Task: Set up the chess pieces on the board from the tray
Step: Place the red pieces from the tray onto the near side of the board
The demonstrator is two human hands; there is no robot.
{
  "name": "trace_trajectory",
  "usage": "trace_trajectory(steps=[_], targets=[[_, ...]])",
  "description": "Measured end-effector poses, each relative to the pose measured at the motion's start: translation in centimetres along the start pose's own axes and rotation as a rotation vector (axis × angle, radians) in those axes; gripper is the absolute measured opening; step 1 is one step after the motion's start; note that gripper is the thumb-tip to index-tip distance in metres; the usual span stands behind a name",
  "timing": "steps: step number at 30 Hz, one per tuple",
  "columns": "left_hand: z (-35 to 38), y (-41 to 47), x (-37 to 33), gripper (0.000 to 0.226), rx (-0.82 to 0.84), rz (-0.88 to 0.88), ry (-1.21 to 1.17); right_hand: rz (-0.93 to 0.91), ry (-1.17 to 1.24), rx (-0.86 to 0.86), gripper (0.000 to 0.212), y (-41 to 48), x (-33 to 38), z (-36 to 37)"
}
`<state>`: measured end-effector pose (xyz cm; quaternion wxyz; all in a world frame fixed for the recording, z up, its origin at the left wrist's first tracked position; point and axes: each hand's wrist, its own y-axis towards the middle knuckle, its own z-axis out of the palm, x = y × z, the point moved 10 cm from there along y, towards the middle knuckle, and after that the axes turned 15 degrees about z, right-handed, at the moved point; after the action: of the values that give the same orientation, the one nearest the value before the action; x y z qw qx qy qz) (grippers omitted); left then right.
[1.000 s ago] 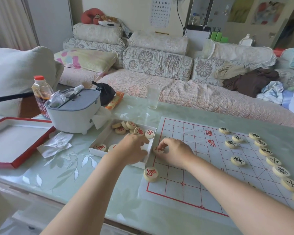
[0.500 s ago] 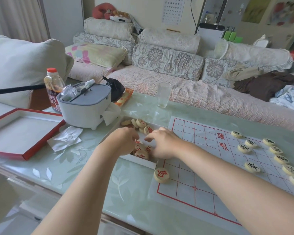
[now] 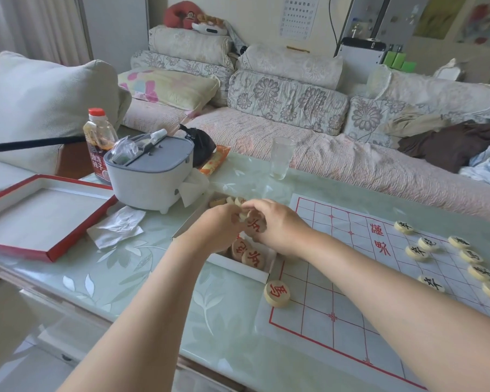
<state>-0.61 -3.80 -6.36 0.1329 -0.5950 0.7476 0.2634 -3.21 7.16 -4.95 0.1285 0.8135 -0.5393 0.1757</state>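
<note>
One red piece point(image 3: 256, 225) now lifted, hands point(image 3: 218, 230) point(image 3: 279, 226) above tray point(image 3: 238, 267)

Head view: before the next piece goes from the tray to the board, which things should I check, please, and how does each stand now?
1. Grip: red piece pinched by right hand: ok.
2. left hand holds nothing else: cannot tell.
3. board has free points beside corner piece: ok.
4. tray holds more tray pieces: ok.
5. black pieces lie away from the near row: ok.
</note>
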Motion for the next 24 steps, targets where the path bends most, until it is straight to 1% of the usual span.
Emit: trace_trajectory(steps=[4,7,8,9,12,13,15,18,21,24], targets=[[-0.9,0.2,0.0,0.043,-0.106,-0.073,-0.13,-0.038,0.223,0.006,0.063,-0.7,1.4,-0.9],[-1.6,-0.3,0.2,0.032,-0.151,-0.086,-0.155,0.03,0.213,0.044,0.071,-0.7,0.8,-0.4],[-1.7,-0.5,0.2,0.03,-0.149,-0.093,-0.146,0.061,0.178,0.065,0.069,-0.7,0.4,0.0],[-1.8,-0.8,0.3,0.029,-0.144,-0.1,-0.138,0.096,0.132,0.083,0.063,-0.7,-0.2,0.3],[-1.7,-1.2,0.9,0.03,-0.104,-0.128,-0.106,0.157,-0.07,0.134,0.031,-1.6,-1.3,1.2],[-1.7,-1.3,0.9,0.03,-0.091,-0.136,-0.096,0.165,-0.123,0.156,0.025,-2.0,-1.5,1.6],[-1.6,-1.3,1.0,0.028,-0.075,-0.144,-0.091,0.165,-0.149,0.193,0.023,-2.7,-1.6,2.3],[-1.5,-1.2,0.8,0.028,-0.066,-0.132,-0.077,0.153,-0.072,0.202,0.029,-3.1,-1.5,2.4],[-1.2,-0.9,0.5,0.029,-0.066,-0.114,-0.069,0.179,0.143,0.198,0.025,-3.0,-2.0,1.5],[-0.9,-0.5,-0.7,0.029,-0.063,-0.082,-0.056,0.228,0.309,0.097,0.021,-2.9,-3.8,-1.1]])
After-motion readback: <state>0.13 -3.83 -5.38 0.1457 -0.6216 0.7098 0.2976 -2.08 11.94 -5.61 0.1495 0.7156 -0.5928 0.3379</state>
